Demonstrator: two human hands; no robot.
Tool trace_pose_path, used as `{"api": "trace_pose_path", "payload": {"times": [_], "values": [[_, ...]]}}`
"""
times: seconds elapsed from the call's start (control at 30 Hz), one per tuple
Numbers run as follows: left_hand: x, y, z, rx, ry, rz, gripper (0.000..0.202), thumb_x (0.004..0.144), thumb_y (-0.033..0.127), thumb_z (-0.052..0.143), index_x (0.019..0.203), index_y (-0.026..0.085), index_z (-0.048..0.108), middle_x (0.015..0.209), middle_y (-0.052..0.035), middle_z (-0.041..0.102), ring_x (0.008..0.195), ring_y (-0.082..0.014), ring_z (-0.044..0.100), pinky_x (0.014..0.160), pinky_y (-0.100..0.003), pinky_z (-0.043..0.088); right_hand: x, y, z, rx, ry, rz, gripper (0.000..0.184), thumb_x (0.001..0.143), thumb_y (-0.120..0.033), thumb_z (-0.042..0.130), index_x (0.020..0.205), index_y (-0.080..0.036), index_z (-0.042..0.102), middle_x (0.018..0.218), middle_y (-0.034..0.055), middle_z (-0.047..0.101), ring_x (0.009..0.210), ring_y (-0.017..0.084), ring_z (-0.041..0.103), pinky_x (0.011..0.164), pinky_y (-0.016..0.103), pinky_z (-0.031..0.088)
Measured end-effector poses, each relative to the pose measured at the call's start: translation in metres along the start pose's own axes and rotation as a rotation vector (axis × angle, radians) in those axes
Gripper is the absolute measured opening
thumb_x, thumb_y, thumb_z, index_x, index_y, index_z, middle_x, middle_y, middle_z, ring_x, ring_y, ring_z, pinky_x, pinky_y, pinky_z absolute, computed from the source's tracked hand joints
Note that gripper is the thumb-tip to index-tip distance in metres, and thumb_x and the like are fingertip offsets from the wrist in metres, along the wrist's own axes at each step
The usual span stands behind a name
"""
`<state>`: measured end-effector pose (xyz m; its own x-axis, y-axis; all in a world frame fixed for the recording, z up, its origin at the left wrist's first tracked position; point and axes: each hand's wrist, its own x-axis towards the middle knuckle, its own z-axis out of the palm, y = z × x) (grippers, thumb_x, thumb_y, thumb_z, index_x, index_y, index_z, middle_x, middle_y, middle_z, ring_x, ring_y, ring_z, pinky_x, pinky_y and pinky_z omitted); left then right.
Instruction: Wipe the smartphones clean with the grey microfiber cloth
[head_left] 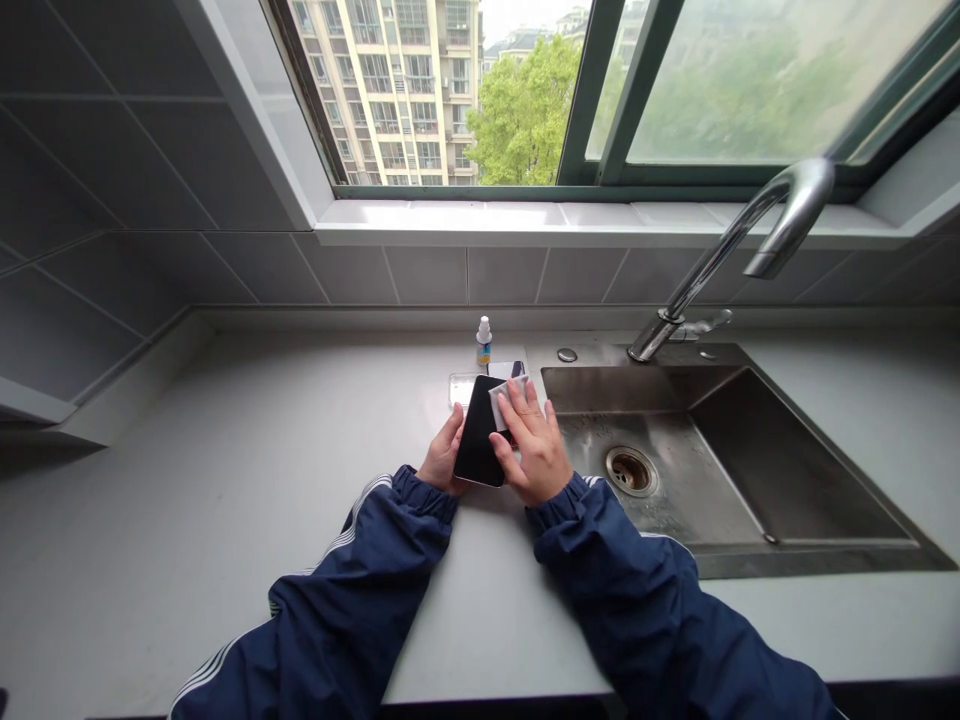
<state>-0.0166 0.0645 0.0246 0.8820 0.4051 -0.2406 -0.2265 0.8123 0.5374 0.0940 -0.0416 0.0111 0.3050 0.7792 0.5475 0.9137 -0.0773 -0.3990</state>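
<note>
A black phone [478, 432] lies over the white counter [262, 470] just left of the sink. My left hand [444, 455] grips its left edge, fingers curled under it. My right hand [531, 443] lies flat on the screen and presses a small white cloth [504, 398] against the phone's upper right corner. Both arms wear dark blue sleeves with white stripes.
A small white spray bottle [484, 342] stands behind the phone, with a clear flat case or card [460, 388] beside it. A steel sink [720, 470] with a drain [631, 469] and a curved tap [750, 230] fills the right. A window ledge [525, 222] runs behind.
</note>
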Motion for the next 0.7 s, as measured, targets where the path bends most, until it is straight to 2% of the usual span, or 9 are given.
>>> {"api": "trace_pose_path", "payload": {"times": [0.07,0.13,0.2,0.3,0.4,0.5,0.6,0.7], "values": [[0.0,0.0,-0.001,0.002,-0.017,-0.014,0.066,0.102,0.055,0.029,0.145,0.01,0.051,0.123,-0.0172,0.071,0.123,-0.0307,0.063,0.107,-0.043,0.048,-0.001,0.0,0.003,-0.032,-0.024,0.01,0.062,0.101,-0.034,0.044,0.158,-0.017,0.028,0.164,0.0129,0.027,0.155,0.034,0.013,0.119,0.067,0.02],[0.0,0.0,-0.002,-0.01,-0.019,-0.016,0.07,0.1,0.06,0.029,0.145,0.011,0.051,0.124,-0.0175,0.07,0.124,-0.0323,0.062,0.106,-0.045,0.048,-0.002,-0.001,0.004,-0.037,-0.051,-0.018,0.064,0.101,-0.035,0.044,0.159,-0.017,0.025,0.164,0.0132,0.026,0.155,0.035,0.01,0.119,0.068,0.019],[-0.001,0.001,-0.002,-0.02,0.002,-0.013,0.071,0.1,0.061,0.029,0.144,0.011,0.053,0.123,-0.0176,0.07,0.123,-0.0329,0.063,0.106,-0.046,0.048,-0.003,-0.003,0.005,-0.005,-0.069,-0.085,0.06,0.101,-0.033,0.044,0.157,-0.016,0.031,0.163,0.0133,0.03,0.155,0.034,0.013,0.12,0.066,0.018],[-0.001,0.002,-0.002,-0.051,0.073,-0.03,0.064,0.101,0.054,0.031,0.136,0.008,0.059,0.117,-0.0178,0.072,0.119,-0.032,0.065,0.106,-0.044,0.048,-0.006,-0.007,0.005,0.06,-0.091,-0.205,0.052,0.101,-0.032,0.045,0.149,-0.014,0.044,0.158,0.0136,0.039,0.154,0.03,0.022,0.123,0.06,0.017],[0.0,0.003,-0.005,-0.075,0.152,-0.046,0.055,0.099,0.045,0.036,0.122,0.007,0.068,0.105,-0.0168,0.076,0.11,-0.0301,0.07,0.104,-0.042,0.049,-0.007,-0.013,0.005,0.098,-0.136,-0.275,0.047,0.1,-0.032,0.048,0.143,-0.013,0.052,0.156,0.0136,0.043,0.152,0.029,0.028,0.124,0.059,0.012],[0.001,0.007,-0.008,-0.075,0.189,-0.05,0.054,0.096,0.044,0.038,0.108,0.004,0.072,0.096,-0.0177,0.077,0.097,-0.0287,0.073,0.1,-0.041,0.052,-0.008,-0.017,0.004,0.148,-0.201,-0.367,0.045,0.099,-0.032,0.049,0.14,-0.014,0.055,0.153,0.0119,0.048,0.15,0.028,0.032,0.126,0.058,0.006],[0.001,0.013,-0.008,-0.065,0.196,-0.065,0.058,0.096,0.044,0.035,0.108,0.0,0.072,0.102,-0.0201,0.076,0.088,-0.0269,0.074,0.093,-0.039,0.055,-0.009,-0.02,0.002,0.192,-0.263,-0.434,0.043,0.099,-0.032,0.049,0.139,-0.016,0.055,0.151,0.0098,0.051,0.149,0.026,0.035,0.126,0.055,0.005],[0.001,0.016,-0.006,-0.061,0.194,-0.052,0.059,0.098,0.044,0.033,0.109,0.001,0.072,0.107,-0.0192,0.076,0.087,-0.0255,0.074,0.089,-0.037,0.056,-0.009,-0.02,0.003,0.196,-0.304,-0.44,0.043,0.099,-0.03,0.047,0.139,-0.016,0.055,0.154,0.0089,0.047,0.15,0.026,0.033,0.126,0.054,0.01]]}}
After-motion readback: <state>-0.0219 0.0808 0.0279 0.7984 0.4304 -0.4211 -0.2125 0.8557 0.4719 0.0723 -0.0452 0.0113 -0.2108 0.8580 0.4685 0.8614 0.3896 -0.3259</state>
